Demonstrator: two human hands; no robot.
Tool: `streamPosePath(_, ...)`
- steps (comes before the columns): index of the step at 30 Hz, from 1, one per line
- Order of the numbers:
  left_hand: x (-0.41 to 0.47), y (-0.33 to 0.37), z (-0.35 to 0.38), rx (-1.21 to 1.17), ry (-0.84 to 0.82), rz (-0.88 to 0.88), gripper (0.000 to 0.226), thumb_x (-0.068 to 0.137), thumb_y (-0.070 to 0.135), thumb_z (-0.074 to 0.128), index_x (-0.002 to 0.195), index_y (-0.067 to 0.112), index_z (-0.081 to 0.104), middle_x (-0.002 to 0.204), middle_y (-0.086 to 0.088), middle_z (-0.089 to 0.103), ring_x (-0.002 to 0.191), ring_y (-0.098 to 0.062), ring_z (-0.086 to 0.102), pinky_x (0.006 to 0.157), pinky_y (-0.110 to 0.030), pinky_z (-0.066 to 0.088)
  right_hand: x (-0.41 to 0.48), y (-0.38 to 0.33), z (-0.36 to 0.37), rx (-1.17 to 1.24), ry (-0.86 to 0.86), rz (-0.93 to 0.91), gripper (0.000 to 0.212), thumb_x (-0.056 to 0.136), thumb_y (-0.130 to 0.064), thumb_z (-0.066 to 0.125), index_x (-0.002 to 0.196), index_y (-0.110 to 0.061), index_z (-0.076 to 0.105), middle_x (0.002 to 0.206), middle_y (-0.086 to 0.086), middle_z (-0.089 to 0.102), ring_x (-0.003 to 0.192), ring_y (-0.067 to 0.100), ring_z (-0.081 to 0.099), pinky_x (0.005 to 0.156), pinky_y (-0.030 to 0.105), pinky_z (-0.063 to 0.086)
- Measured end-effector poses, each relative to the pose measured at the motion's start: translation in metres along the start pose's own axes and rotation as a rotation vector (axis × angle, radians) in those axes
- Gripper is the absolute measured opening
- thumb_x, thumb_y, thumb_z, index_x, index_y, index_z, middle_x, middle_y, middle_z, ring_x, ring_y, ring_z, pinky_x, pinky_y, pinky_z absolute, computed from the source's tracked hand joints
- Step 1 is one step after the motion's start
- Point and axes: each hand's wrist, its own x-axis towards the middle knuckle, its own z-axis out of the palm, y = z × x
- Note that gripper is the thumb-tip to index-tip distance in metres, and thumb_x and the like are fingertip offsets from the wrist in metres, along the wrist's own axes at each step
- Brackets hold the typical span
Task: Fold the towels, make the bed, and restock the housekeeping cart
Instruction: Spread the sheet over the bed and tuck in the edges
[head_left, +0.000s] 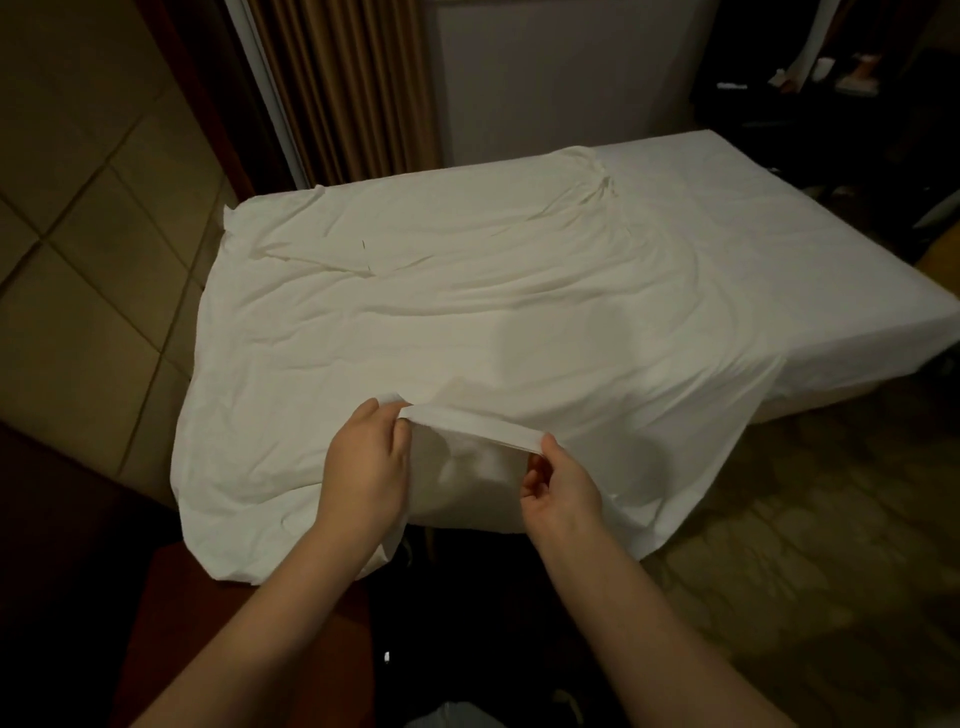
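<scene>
Fingers (400, 434) of the left hand (363, 467) pinch the near hem of the loose, wrinkled white cotton top sheet (467, 312). The right hand (563, 491) pinches the same hem just alongside, thumb on top and the other digits curled beneath. Between the two grips the hem is drawn into a flat, taut band lifted off the mattress. This is probably how the person finds the straight edge and gets an even hold before pulling or shaking the cloth out.

That sheet lies askew on the low white-covered bed (805, 234). It drapes over the near end and the left side towards the beige tiled floor (78, 249), while the far right part of the bed shows bare under-sheet. Holding it from the foot looks like a way to drag it square and smooth the long creases running across it.

A brown pleated curtain (343, 88) hangs beyond the head end. Neither towels nor a cart can be seen, so bed-making appears to be the step in hand.
</scene>
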Motion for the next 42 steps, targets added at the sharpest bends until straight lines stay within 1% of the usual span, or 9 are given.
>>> streamPosePath(7, 0.003, -0.005, 0.001, 0.019, 0.001, -0.005, 0.029, 0.097, 0.005, 0.041, 0.108, 0.002, 0.067, 0.103, -0.010, 0.062, 0.099, -0.026, 0.056, 0.075, -0.017, 0.030, -0.010, -0.003, 0.002, -0.063, 0.013, -0.089, 0.017, 0.089, -0.005, 0.064, 0.074, -0.007, 0.055, 0.067, 0.004, 0.054, 0.052, 0.009, 0.051, 0.033, 0.013, 0.037)
streamPosePath(14, 0.001, -0.014, -0.003, 0.047, -0.043, -0.072, 0.031, 0.098, 0.006, 0.038, 0.114, 0.005, 0.065, 0.108, -0.011, 0.060, 0.104, -0.027, 0.055, 0.083, -0.025, 0.035, -0.019, -0.007, -0.003, -0.218, -0.036, -0.134, 0.017, 0.091, -0.006, 0.060, 0.074, -0.006, 0.057, 0.062, 0.005, 0.060, 0.056, 0.012, 0.053, 0.045, 0.019, 0.041)
streamPosePath(19, -0.004, -0.007, -0.018, -0.006, 0.032, -0.064, 0.039, 0.094, 0.017, 0.033, 0.108, 0.004, 0.067, 0.101, -0.011, 0.060, 0.096, -0.026, 0.055, 0.073, -0.019, 0.030, -0.041, -0.012, -0.006, -0.179, -0.188, -0.193, 0.011, 0.092, -0.002, 0.056, 0.081, -0.003, 0.058, 0.065, 0.006, 0.062, 0.052, 0.008, 0.060, 0.044, 0.015, 0.046)
streamPosePath(21, -0.004, -0.005, -0.022, -0.008, 0.033, -0.059, 0.039, 0.094, 0.018, 0.033, 0.108, 0.003, 0.067, 0.101, -0.013, 0.060, 0.095, -0.027, 0.054, 0.074, -0.021, 0.031, -0.044, -0.015, -0.003, -0.185, -0.236, -0.246, 0.013, 0.092, 0.000, 0.056, 0.080, -0.003, 0.059, 0.057, 0.002, 0.063, 0.045, 0.005, 0.060, 0.043, 0.015, 0.047)
streamPosePath(26, -0.013, 0.001, -0.020, -0.017, 0.000, -0.058, 0.029, 0.098, 0.004, 0.039, 0.108, 0.001, 0.066, 0.104, -0.013, 0.061, 0.100, -0.029, 0.055, 0.075, -0.018, 0.029, -0.032, -0.013, -0.004, -0.145, -0.170, -0.101, 0.013, 0.091, -0.001, 0.057, 0.078, -0.004, 0.056, 0.044, 0.001, 0.059, 0.037, 0.004, 0.056, 0.040, 0.013, 0.046)
streamPosePath(29, -0.013, 0.000, -0.028, -0.038, 0.033, -0.054, 0.040, 0.094, 0.019, 0.033, 0.107, 0.003, 0.068, 0.101, -0.010, 0.062, 0.099, -0.026, 0.056, 0.074, -0.018, 0.030, -0.030, -0.008, -0.011, -0.128, -0.186, -0.041, 0.014, 0.090, -0.001, 0.058, 0.077, -0.004, 0.057, 0.045, 0.002, 0.060, 0.037, 0.005, 0.057, 0.041, 0.013, 0.047)
streamPosePath(33, -0.016, 0.017, -0.033, -0.089, -0.001, 0.052, 0.050, 0.087, 0.037, 0.029, 0.098, 0.012, 0.071, 0.089, 0.001, 0.058, 0.084, -0.005, 0.048, 0.070, -0.018, 0.031, -0.027, -0.003, -0.008, -0.067, -0.143, 0.035, 0.016, 0.090, -0.004, 0.061, 0.075, -0.005, 0.056, 0.049, 0.002, 0.062, 0.040, 0.007, 0.060, 0.040, 0.013, 0.048)
streamPosePath(37, -0.006, 0.028, -0.035, -0.003, -0.065, 0.070, 0.049, 0.086, 0.030, 0.028, 0.098, 0.006, 0.069, 0.093, -0.007, 0.061, 0.091, -0.023, 0.056, 0.075, -0.025, 0.035, -0.022, 0.002, -0.008, -0.045, -0.123, 0.106, 0.012, 0.088, -0.007, 0.064, 0.079, -0.004, 0.057, 0.076, 0.007, 0.060, 0.064, 0.013, 0.059, 0.043, 0.017, 0.051)
streamPosePath(42, 0.006, 0.036, -0.034, 0.056, -0.095, 0.127, 0.061, 0.082, 0.041, 0.019, 0.094, 0.003, 0.066, 0.093, -0.012, 0.059, 0.090, -0.027, 0.055, 0.080, -0.036, 0.037, -0.020, -0.002, 0.001, 0.052, -0.129, 0.152, 0.020, 0.091, -0.011, 0.062, 0.074, -0.003, 0.057, 0.051, 0.005, 0.061, 0.038, 0.010, 0.059, 0.035, 0.018, 0.047)
